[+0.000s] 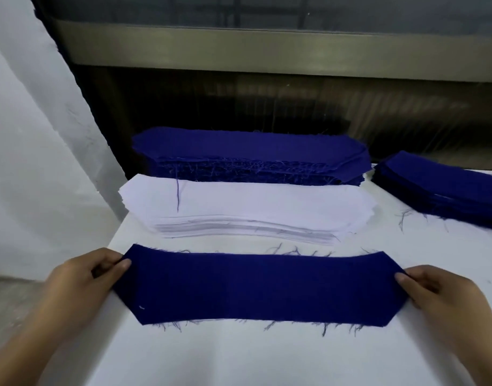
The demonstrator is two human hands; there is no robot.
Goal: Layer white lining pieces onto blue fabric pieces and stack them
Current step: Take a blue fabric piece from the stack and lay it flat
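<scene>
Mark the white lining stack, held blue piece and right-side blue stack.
white lining stack (pixel 239 201), head view, top sheet.
held blue piece (pixel 261 288), head view, centre.
right-side blue stack (pixel 445 185), head view, top piece.

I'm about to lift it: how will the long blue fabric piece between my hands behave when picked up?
Probably floppy: the long blue fabric piece lies flat on the white table, pinched at its ends by the left hand and right hand, so its middle may sag. Likely light, being one thin layer. Its frayed edges may shed threads.
</scene>
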